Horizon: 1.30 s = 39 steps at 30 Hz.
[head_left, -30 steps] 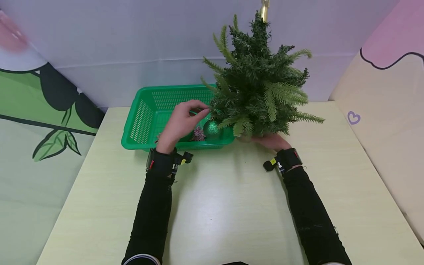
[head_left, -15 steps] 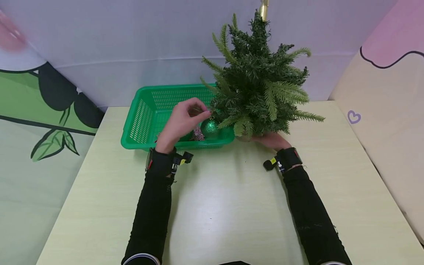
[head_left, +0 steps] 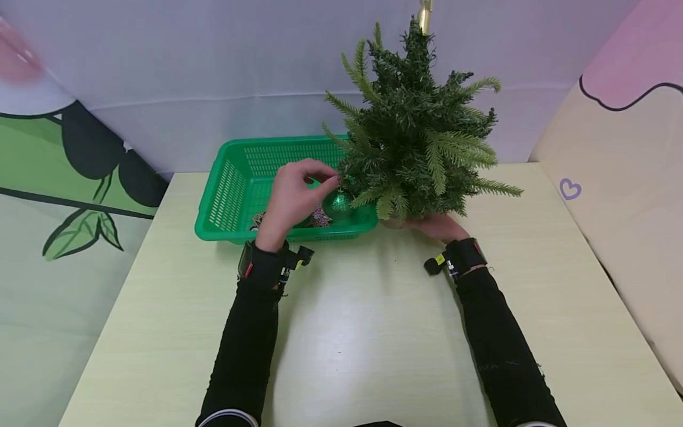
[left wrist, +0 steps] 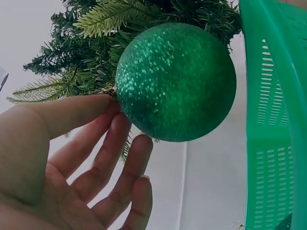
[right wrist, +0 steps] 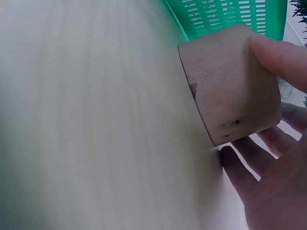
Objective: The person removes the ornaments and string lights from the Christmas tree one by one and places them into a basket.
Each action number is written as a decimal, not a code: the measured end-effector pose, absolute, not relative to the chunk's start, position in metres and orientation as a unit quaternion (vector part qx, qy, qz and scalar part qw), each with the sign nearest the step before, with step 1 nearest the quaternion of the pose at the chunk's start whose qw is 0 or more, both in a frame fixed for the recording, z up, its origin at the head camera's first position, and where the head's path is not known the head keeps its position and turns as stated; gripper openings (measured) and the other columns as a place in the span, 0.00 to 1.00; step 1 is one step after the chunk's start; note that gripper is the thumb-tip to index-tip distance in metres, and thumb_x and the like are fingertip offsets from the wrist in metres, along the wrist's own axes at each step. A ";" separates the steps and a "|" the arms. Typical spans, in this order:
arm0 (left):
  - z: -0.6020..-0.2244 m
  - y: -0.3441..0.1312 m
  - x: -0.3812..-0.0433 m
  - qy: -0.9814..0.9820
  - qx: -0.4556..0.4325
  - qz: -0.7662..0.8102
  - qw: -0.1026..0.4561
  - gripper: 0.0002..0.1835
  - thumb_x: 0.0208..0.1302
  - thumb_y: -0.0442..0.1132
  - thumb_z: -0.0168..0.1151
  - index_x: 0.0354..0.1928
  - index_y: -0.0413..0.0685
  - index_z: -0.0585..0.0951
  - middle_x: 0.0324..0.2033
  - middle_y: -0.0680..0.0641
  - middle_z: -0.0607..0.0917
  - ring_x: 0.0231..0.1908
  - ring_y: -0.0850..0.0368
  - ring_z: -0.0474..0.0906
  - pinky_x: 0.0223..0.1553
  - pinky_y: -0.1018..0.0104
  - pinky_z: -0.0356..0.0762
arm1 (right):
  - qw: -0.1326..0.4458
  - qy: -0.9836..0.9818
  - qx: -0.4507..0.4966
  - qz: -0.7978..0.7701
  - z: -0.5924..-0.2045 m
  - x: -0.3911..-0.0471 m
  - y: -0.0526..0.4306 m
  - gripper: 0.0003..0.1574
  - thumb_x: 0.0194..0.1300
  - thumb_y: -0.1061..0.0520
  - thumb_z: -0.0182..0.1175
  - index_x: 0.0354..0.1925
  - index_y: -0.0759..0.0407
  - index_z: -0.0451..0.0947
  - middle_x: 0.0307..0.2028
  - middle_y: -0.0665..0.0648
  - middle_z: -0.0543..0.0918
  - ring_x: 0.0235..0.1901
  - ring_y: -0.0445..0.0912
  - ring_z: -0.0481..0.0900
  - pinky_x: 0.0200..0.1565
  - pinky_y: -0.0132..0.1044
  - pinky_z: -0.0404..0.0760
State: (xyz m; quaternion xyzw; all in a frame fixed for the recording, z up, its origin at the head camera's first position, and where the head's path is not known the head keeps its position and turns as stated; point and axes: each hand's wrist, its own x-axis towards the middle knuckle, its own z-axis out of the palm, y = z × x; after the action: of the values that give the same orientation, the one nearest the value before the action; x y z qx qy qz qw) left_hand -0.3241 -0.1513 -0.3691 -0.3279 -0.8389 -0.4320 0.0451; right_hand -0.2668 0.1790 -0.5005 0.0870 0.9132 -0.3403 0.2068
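Note:
A small artificial Christmas tree (head_left: 421,130) stands upright at the right of the basket, on a round wooden base (right wrist: 228,86). My left hand (head_left: 299,193) is at the tree's lower left branches. Thumb and forefinger pinch the top of a glittery green bauble (left wrist: 177,81), which hangs beside the needles, over the basket in the head view. The other fingers of that hand are loosely bent below it. Under the branches my right hand (head_left: 434,227) grips the wooden base, thumb on one side and fingers round the other, as the right wrist view shows.
A green plastic basket (head_left: 224,201) with slotted walls sits at the back of the pale table (head_left: 341,332), left of the tree. Inside lies a pinkish glitter ornament (head_left: 319,217) with other ornaments. A gold piece (head_left: 425,18) tops the tree; a cloth wall (head_left: 256,71) closes the back.
The green bauble has shifted slightly left and down, and my left wrist has turned a little. My right hand stays on the base; the tree hardly moves.

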 end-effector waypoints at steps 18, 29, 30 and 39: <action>-0.363 -0.143 -0.322 -0.765 -0.327 -0.547 0.091 0.11 0.77 0.41 0.61 0.51 0.43 0.85 0.46 0.43 0.85 0.43 0.54 0.81 0.54 0.61 0.77 | 0.205 0.912 0.094 -0.343 -0.500 -0.266 0.180 0.63 0.70 0.17 0.45 0.81 0.59 0.53 0.81 0.69 0.51 0.79 0.70 0.49 0.75 0.67 0.55; -0.365 -0.135 -0.320 -0.748 -0.426 -0.436 0.263 0.10 0.78 0.39 0.60 0.48 0.42 0.86 0.41 0.41 0.87 0.40 0.49 0.81 0.43 0.55 0.74 | 0.204 0.911 0.091 -0.348 -0.502 -0.265 0.181 0.65 0.69 0.16 0.43 0.82 0.61 0.51 0.81 0.69 0.52 0.79 0.70 0.49 0.75 0.67 0.56; -0.365 -0.135 -0.320 -0.744 -0.428 -0.434 0.274 0.10 0.78 0.39 0.59 0.48 0.41 0.86 0.41 0.41 0.87 0.40 0.49 0.80 0.43 0.54 0.74 | 0.205 0.911 0.091 -0.346 -0.502 -0.265 0.181 0.65 0.69 0.16 0.43 0.82 0.61 0.51 0.81 0.69 0.52 0.79 0.71 0.49 0.75 0.67 0.56; -0.365 -0.141 -0.325 -0.719 -0.498 -0.393 0.283 0.07 0.76 0.35 0.61 0.46 0.42 0.86 0.41 0.41 0.87 0.41 0.47 0.80 0.47 0.55 0.73 | 0.208 0.908 0.093 -0.352 -0.501 -0.265 0.180 0.64 0.70 0.18 0.44 0.82 0.61 0.50 0.81 0.70 0.52 0.78 0.71 0.50 0.74 0.67 0.57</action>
State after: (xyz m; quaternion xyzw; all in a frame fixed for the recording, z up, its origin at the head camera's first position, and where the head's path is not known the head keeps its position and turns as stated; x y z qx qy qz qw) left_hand -0.3248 -0.1407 -0.3652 -0.4980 -0.7191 -0.3932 0.2834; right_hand -0.2654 0.1804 -0.5013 0.0927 0.9080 -0.3517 0.2078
